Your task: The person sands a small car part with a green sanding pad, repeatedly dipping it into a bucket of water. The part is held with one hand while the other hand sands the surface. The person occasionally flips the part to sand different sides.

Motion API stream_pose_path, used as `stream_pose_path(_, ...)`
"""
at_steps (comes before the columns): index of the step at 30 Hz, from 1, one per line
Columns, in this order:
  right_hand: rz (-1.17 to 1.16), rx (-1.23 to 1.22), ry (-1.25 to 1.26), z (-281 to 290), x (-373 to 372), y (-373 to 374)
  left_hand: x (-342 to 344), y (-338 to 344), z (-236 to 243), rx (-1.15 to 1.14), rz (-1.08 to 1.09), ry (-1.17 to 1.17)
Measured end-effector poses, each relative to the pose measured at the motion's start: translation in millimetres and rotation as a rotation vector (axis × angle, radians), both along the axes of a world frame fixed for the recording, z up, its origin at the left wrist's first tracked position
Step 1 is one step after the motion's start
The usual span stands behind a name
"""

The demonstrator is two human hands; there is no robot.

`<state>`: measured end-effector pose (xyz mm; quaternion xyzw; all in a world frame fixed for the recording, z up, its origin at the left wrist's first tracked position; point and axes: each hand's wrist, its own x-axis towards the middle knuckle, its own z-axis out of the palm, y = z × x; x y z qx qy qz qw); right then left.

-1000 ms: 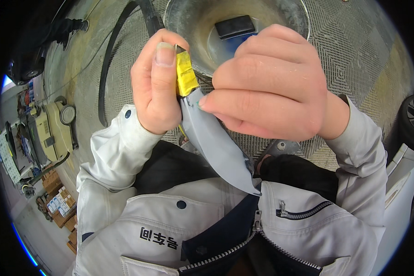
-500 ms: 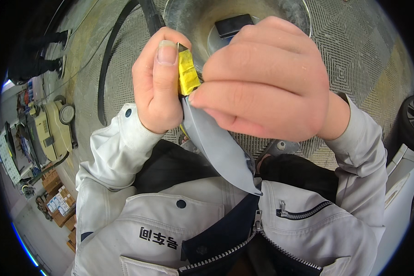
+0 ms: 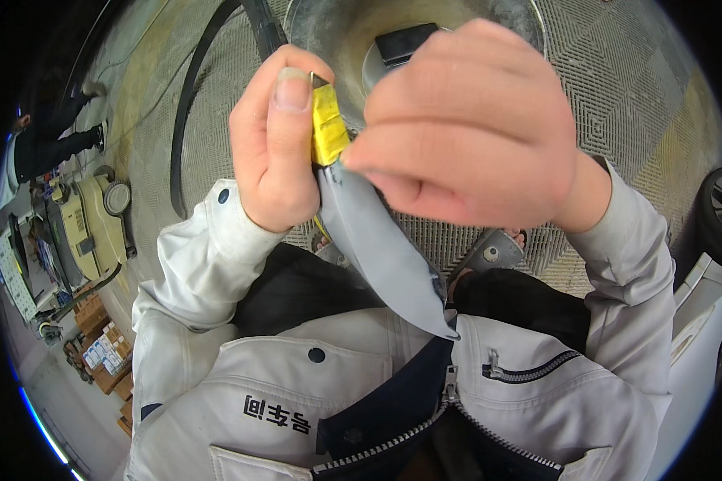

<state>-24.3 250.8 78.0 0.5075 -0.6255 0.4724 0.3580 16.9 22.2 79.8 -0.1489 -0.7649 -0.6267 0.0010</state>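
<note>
My left hand [image 3: 269, 148] is closed around the far end of a smooth grey, curved piece [image 3: 381, 252] that looks like a trim panel. Its thumb lies alongside a strip of yellow tape [image 3: 329, 124] wrapped over that end. From there the piece tapers to a hooked point close to my jacket front. My right hand [image 3: 473, 132], slightly blurred, is curled, with its thumb and fingertip pinched together at the tape's lower right edge. What sits in that pinch, if anything, is too small to make out.
A round metal tub [image 3: 329, 40] stands ahead, with a black flat object [image 3: 401, 44] inside. A black strap or hose [image 3: 186, 120] curves across the patterned floor. To the left are a wheeled beige machine [image 3: 88, 216], cardboard boxes [image 3: 108, 353] and another person [image 3: 48, 152]. A car wheel [image 3: 718, 208] is at right.
My right hand has shifted a little to the right and up at the tape's edge. The left hand's grip is nearly the same. The person at far left has moved.
</note>
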Motion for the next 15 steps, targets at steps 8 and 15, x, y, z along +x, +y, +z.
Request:
stream_pose_path(8,-0.012,0.083,-0.005,-9,-9,8,-1,-1,-1,-0.017,0.013,-0.036)
stream_pose_path(15,-0.041,0.11,-0.126,-5,0,8,-1,1,1,0.012,0.016,-0.068)
